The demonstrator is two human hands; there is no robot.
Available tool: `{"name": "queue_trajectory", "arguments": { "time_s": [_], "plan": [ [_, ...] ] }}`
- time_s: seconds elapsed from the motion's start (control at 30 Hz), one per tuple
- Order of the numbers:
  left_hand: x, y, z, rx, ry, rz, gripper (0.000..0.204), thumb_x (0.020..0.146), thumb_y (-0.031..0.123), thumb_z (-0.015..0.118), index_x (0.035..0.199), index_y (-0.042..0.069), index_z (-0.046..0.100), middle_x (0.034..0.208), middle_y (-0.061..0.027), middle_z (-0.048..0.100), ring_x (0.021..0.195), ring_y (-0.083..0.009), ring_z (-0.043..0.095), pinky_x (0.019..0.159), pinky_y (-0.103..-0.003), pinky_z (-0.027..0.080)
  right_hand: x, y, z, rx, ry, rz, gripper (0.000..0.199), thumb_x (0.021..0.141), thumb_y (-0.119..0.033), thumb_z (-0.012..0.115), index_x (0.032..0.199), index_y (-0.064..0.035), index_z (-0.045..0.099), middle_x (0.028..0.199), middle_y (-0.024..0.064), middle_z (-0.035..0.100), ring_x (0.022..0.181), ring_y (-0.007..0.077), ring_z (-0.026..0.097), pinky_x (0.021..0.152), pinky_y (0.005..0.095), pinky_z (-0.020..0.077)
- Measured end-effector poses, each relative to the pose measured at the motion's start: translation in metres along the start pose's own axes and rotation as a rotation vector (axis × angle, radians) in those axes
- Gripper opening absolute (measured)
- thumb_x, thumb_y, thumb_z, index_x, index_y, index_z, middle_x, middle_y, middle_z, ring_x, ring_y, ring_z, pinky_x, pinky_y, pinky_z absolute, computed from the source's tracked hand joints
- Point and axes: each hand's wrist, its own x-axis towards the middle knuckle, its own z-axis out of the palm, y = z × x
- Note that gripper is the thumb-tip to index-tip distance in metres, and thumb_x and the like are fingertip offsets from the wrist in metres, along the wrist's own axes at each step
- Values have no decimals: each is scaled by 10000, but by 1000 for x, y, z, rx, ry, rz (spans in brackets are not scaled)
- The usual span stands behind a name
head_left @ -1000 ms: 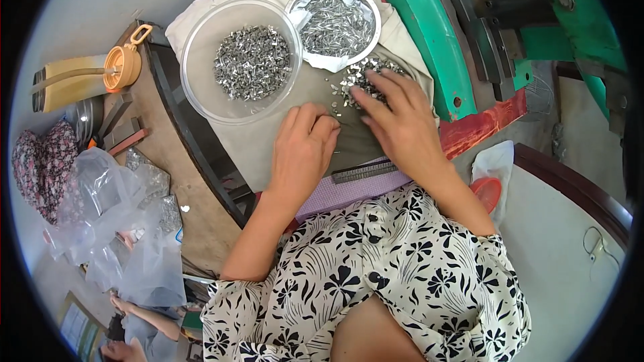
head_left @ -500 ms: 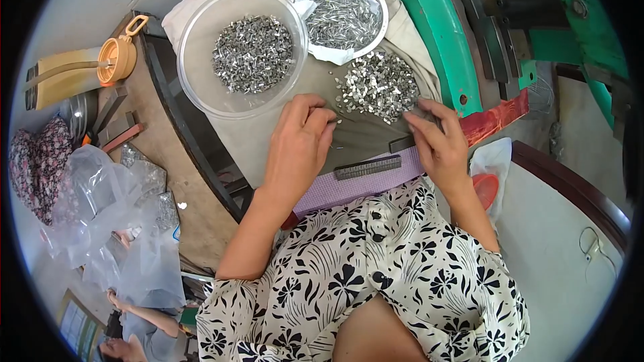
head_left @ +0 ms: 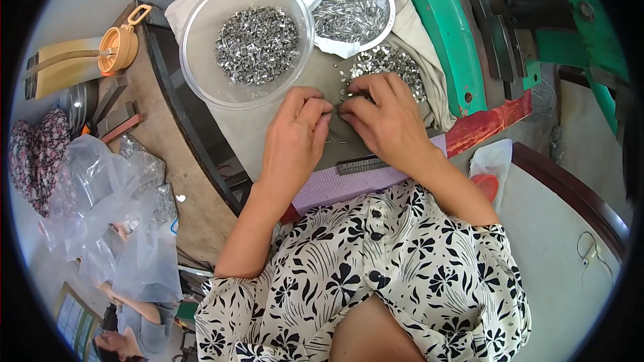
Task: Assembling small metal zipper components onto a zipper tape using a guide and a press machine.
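Observation:
My left hand (head_left: pixel 295 135) is held over the grey-green cloth (head_left: pixel 258 141), its thumb and fingers pinched together; whatever lies between them is too small to make out. Facing it, my right hand (head_left: pixel 390 121) curls its fingers at the near edge of a pile of small flat silvery metal pieces (head_left: pixel 396 66). Something dark shows under those fingers, its kind unclear. Between the wrists lies a black notched strip (head_left: pixel 359 165) on a purple checked cloth (head_left: pixel 318 189), partly covered by my right hand. A few thin metal pins (head_left: pixel 335 141) rest just beyond the strip.
Beyond my left hand stands a clear round tub (head_left: pixel 191 70) of small metal parts. A paper-lined metal bowl (head_left: pixel 391 23) holds shiny pins. A green machine frame (head_left: pixel 439 40) rises at right. Plastic bags (head_left: pixel 100 191) and an orange-lidded container (head_left: pixel 119 50) lie left; another person (head_left: pixel 144 325) sits lower left.
My right hand has moved left and inward from the pile's right side, and its fingers have curled. It now covers where a small dark bar lay. My left hand shifted slightly.

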Motion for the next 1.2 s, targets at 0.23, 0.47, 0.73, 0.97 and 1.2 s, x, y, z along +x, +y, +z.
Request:
{"name": "queue_trajectory", "arguments": {
  "time_s": [0.23,0.47,0.73,0.97,1.2],
  "plan": [
    [10,5,9,82,-27,71,159,796,-1,725,945,31,678,1012,-106,607,916,-294,628,772,-391,510,-20,-9,-18,104,85,55,173,742,-62,755,870,-63,639,1110,86,604,1046,343,539,911,448,437],
    [15,5,13,111,-53,31,129,801,34,735,914,25,674,992,-113,594,917,-310,616,762,-400,497,-60,-27,-18,66,-22,47,181,711,-120,798,851,-89,688,1110,41,623,1076,300,548,904,423,438],
    [-13,12,-6,99,-55,53,116,791,31,728,879,18,654,980,-103,572,898,-308,593,766,-417,491,-25,-2,-25,-53,123,57,205,703,-74,809,894,-100,740,1054,48,653,1042,307,558,889,420,456],
    [-52,10,-9,60,-86,77,152,751,43,754,886,48,684,965,-67,606,875,-276,593,746,-391,477,5,8,-14,-133,37,-39,214,707,-77,793,897,-92,696,1129,43,634,1107,317,543,936,439,426],
    [-65,7,6,42,-100,106,190,720,24,779,884,67,693,954,-58,633,869,-259,594,755,-371,453,-6,-7,-20,-3,40,-39,145,734,-76,741,849,-67,654,1114,51,625,1120,310,523,942,438,412]
  ]
}}
